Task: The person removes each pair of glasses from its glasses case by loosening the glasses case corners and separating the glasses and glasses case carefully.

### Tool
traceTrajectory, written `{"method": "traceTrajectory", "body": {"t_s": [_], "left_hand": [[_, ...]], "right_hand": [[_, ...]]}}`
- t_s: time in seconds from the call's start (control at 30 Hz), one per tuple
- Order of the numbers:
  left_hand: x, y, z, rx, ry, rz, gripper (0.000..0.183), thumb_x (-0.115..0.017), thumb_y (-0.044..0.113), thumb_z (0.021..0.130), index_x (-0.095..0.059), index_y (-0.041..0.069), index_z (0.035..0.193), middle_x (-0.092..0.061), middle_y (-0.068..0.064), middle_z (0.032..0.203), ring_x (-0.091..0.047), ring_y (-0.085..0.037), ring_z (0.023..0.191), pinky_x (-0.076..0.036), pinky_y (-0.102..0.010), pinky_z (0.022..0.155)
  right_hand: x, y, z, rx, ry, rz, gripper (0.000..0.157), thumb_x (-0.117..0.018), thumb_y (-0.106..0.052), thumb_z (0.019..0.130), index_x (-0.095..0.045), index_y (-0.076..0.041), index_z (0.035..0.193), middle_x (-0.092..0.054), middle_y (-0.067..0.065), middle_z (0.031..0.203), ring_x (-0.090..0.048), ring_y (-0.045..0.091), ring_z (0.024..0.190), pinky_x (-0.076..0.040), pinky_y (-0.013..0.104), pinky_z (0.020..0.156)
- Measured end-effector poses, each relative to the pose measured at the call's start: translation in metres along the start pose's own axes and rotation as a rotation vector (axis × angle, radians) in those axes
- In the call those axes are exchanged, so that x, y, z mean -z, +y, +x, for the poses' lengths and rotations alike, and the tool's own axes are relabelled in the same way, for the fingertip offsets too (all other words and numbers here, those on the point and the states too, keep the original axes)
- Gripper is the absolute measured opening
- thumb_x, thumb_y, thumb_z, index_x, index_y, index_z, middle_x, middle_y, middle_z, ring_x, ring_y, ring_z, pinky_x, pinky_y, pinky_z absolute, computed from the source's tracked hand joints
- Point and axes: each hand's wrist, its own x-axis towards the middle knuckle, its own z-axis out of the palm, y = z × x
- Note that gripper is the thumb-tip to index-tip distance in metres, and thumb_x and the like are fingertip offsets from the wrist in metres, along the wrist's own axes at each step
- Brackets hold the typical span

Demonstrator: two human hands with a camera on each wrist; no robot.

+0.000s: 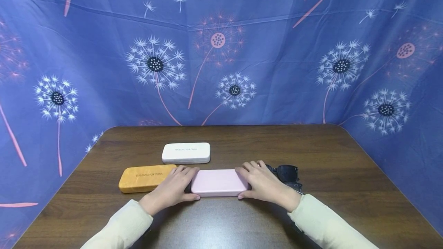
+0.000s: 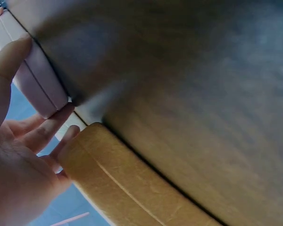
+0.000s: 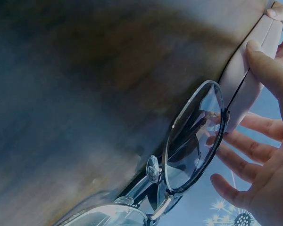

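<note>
A closed pink glasses case (image 1: 219,183) lies flat on the wooden table, its long side toward me. My left hand (image 1: 174,187) grips its left end, thumb at the front edge and fingers toward the back. At the opposite end my right hand (image 1: 264,185) holds it the same way. In the left wrist view, the outer fingers of that hand come right up to the orange glasses case (image 2: 118,174). The right wrist view shows clear-lensed eyeglasses (image 3: 171,192) close to my right fingers, overlapping part of the pink case's end.
A white glasses case (image 1: 186,153) with lettering sits behind the pink one. Left of my left hand lies the orange case, also lettered. Dark sunglasses (image 1: 288,173) rest just beyond my right hand. A blue dandelion-print cloth (image 1: 270,99) hangs behind the table.
</note>
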Motion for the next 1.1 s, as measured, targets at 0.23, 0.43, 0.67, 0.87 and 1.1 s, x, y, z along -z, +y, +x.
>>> {"method": "traceTrajectory", "body": {"t_s": [0.23, 0.43, 0.67, 0.87, 1.1], "left_hand": [[-0.003, -0.003, -0.001, -0.012, 0.02, 0.014, 0.074, -0.075, 0.047, 0.068, -0.05, 0.003, 0.121, -0.061, -0.01, 0.111, -0.052, -0.027, 0.105, -0.04, -0.044, 0.09], [-0.004, -0.004, -0.001, -0.015, 0.027, 0.023, 0.075, -0.075, 0.047, 0.067, -0.05, 0.003, 0.122, -0.06, -0.01, 0.112, -0.052, -0.027, 0.105, -0.04, -0.044, 0.09], [-0.004, -0.004, 0.001, 0.0, 0.015, 0.012, 0.074, -0.076, 0.047, 0.066, -0.05, 0.004, 0.121, -0.06, -0.008, 0.112, -0.051, -0.025, 0.105, -0.04, -0.043, 0.09], [-0.004, -0.002, 0.001, 0.024, 0.023, -0.008, 0.076, -0.078, 0.046, 0.064, -0.05, 0.005, 0.121, -0.06, -0.008, 0.112, -0.052, -0.026, 0.105, -0.041, -0.042, 0.087], [-0.003, 0.0, 0.002, 0.06, 0.013, -0.036, 0.079, -0.079, 0.045, 0.062, -0.049, 0.005, 0.123, -0.06, -0.009, 0.115, -0.051, -0.026, 0.106, -0.04, -0.043, 0.089]], "right_hand": [[0.001, 0.002, 0.003, -0.011, -0.009, 0.039, 0.075, -0.073, -0.057, 0.061, -0.057, -0.011, 0.118, -0.06, 0.003, 0.104, -0.055, 0.02, 0.094, -0.04, 0.039, 0.08], [0.002, 0.004, 0.006, 0.0, -0.007, 0.028, 0.074, -0.075, -0.058, 0.058, -0.06, -0.013, 0.115, -0.062, 0.002, 0.103, -0.055, 0.019, 0.094, -0.041, 0.037, 0.078], [0.005, 0.008, 0.008, 0.012, -0.027, 0.052, 0.07, -0.075, -0.057, 0.058, -0.062, -0.016, 0.114, -0.064, 0.002, 0.104, -0.054, 0.02, 0.093, -0.042, 0.04, 0.079], [0.011, 0.013, 0.011, 0.036, -0.051, 0.113, 0.061, -0.074, -0.055, 0.061, -0.062, -0.021, 0.111, -0.065, -0.002, 0.104, -0.053, 0.018, 0.092, -0.042, 0.043, 0.08], [0.014, 0.017, 0.01, 0.081, -0.066, 0.114, 0.053, -0.069, -0.051, 0.071, -0.061, -0.022, 0.113, -0.064, -0.003, 0.107, -0.053, 0.017, 0.094, -0.044, 0.046, 0.082]]}}
